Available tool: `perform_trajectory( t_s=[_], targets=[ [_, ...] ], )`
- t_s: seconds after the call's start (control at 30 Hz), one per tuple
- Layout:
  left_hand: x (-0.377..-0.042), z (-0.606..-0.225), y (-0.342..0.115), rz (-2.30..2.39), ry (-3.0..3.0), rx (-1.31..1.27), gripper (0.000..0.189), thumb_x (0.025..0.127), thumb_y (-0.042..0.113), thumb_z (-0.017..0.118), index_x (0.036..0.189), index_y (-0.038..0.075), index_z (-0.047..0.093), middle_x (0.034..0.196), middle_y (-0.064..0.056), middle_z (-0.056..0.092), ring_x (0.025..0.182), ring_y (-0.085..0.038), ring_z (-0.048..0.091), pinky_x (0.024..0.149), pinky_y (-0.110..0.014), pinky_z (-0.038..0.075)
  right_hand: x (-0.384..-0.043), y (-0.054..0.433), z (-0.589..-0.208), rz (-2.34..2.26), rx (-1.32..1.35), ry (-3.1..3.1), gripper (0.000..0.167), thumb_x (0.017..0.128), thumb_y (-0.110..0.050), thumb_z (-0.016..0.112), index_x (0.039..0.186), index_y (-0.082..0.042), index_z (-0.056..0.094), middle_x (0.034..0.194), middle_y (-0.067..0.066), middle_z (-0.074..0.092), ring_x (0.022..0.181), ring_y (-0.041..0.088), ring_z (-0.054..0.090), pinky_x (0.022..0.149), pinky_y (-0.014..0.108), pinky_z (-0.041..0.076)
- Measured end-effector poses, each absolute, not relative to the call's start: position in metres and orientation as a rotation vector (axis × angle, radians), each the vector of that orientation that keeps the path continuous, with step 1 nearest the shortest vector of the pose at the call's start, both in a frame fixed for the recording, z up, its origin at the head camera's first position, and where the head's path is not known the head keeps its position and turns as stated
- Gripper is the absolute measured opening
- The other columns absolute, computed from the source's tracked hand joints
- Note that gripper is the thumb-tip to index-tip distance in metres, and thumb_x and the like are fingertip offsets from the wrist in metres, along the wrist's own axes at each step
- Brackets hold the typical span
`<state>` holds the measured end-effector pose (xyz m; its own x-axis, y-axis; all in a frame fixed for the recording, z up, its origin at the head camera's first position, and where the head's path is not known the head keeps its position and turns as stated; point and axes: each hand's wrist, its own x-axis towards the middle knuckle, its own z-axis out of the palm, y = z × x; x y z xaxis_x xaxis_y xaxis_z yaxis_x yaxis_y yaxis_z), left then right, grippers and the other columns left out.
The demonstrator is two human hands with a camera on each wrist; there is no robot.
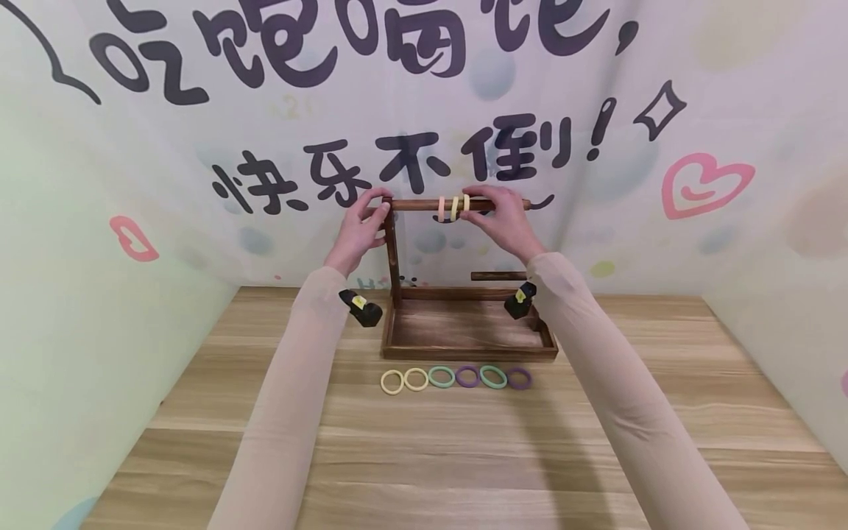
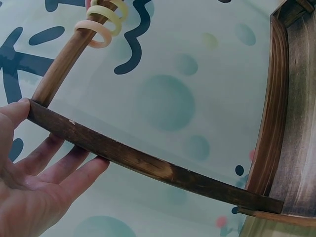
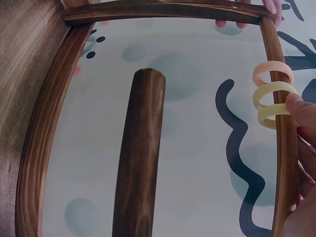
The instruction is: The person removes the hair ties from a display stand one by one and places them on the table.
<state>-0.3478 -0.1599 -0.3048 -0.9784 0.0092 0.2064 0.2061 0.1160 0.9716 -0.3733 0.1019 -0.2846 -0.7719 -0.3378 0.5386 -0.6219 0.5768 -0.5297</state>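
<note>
Head view: shows three slim, smooth rings strung round the upper bar point(image 1: 416, 205), well above the worktop point(image 1: 424, 449). Running left to right along it: a peach ring point(image 1: 442, 213), then a middle yellow ring point(image 1: 454, 209), then just beside that an outer yellow ring point(image 1: 467, 200), pinched between thumb and finger of the right hand point(image 1: 506, 221). From the right wrist view, seen as loose, pale hoops, much wider than the bar inside them.

With the hands apart from each other, holds the top of the post point(image 1: 393, 254) in the left hand point(image 1: 358, 232), at the corner shared with the upper bar. From the left wrist view, seen with lower fingers spread against the post's side.

Below: a shallow brown tray point(image 1: 464, 354) with low walls, joined at the left to the foot of the post. Inside it: a streaked wooden floor, partly in shadow. Above the right part of its back wall: a dark lower bar point(image 1: 493, 276), blunt at the free left end, hidden at the right by a sleeve point(image 1: 616, 375).

In front of the tray, flat on the worktop in one row: two yellow rings point(image 1: 392, 393), a green ring point(image 1: 442, 386), a purple ring point(image 1: 467, 386), a second green ring point(image 1: 493, 387), a second purple ring point(image 1: 520, 388).
</note>
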Motion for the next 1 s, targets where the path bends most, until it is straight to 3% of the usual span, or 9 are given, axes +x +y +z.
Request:
perform_trajectory(
  t_s=[0.23, 0.7, 1.0],
  targets=[
    [-0.348, -0.305, -0.16, -1.979, -2.226, -0.218, 0.026, 0.102, 0.024, 0.049, 0.127, 0.02, 0.055, 0.115, -0.014, 0.057, 0.106, -0.03, 0.059, 0.086, -0.051, 0.051, -0.372, 0.109, -0.285, 1.176, 0.771, -2.395, 0.038, 0.085, -0.006, 0.075, 0.121, 0.001, 0.064, 0.117, 0.015, 0.065, 0.098, 0.027, 0.065, 0.087, 0.036, 0.052],
    [-0.348, -0.306, -0.16, -1.981, -2.221, -0.214, 0.025, 0.102, 0.024, 0.049, 0.126, 0.02, 0.055, 0.115, -0.014, 0.057, 0.105, -0.03, 0.06, 0.086, -0.051, 0.051, -0.371, 0.12, -0.287, 1.22, 0.769, -2.349, 0.036, 0.086, -0.003, 0.073, 0.12, 0.004, 0.063, 0.116, 0.018, 0.064, 0.098, 0.029, 0.065, 0.085, 0.039, 0.052],
    [-0.345, -0.304, -0.159, -1.992, -2.219, -0.219, 0.025, 0.102, 0.023, 0.049, 0.127, 0.019, 0.054, 0.116, -0.015, 0.056, 0.106, -0.03, 0.06, 0.086, -0.051, 0.05, -0.367, 0.131, -0.287, 1.23, 0.715, -2.368, 0.038, 0.087, -0.006, 0.072, 0.123, 0.002, 0.062, 0.117, 0.016, 0.064, 0.095, 0.028, 0.065, 0.082, 0.034, 0.053]
  ],
)
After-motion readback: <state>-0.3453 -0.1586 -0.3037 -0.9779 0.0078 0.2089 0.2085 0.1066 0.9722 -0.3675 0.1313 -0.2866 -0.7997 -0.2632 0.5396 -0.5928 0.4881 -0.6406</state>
